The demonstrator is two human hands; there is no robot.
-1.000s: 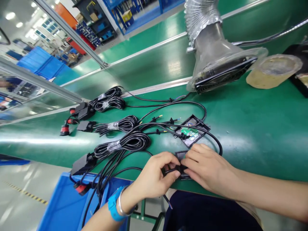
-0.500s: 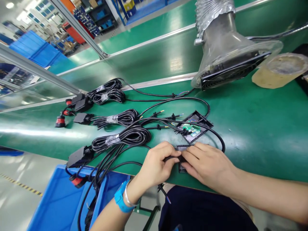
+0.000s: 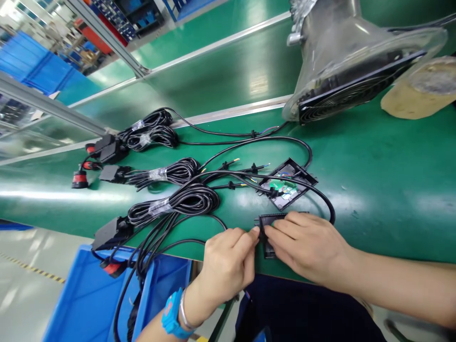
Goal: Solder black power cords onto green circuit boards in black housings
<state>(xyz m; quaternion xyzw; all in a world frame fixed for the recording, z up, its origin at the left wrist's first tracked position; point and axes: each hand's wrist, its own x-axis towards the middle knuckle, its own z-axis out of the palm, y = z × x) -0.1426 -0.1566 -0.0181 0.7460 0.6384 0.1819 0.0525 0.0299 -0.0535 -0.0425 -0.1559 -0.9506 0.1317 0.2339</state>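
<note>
A black plastic housing half [image 3: 270, 251] lies at the front edge of the bench, largely covered by my right hand [image 3: 308, 242]. That hand's fingers are bent over the housing, their tips pressing inside its left end. My left hand [image 3: 231, 259] is closed at the same end, thumb and forefinger pinched where a black cable enters; most of the cable there is hidden by the fingers. Just beyond sits a second, open housing half [image 3: 281, 204] holding a green circuit board [image 3: 281, 187] with thin wires. A thick black cable [image 3: 326, 202] loops around to its right.
Coiled black cables [image 3: 199, 199] with red-and-black plugs [image 3: 80, 179] lie on the left of the green bench [image 3: 374, 190]. A fan under a clear hood [image 3: 327, 66] stands at the back right, beside a yellowish container [image 3: 416, 95]. A blue bin [image 3: 71, 294] is below left.
My left hand has rolled, its fingers curling more tightly at the housing's left end. My right hand stays on the housing, more of which now shows. The camera view has shifted slightly.
</note>
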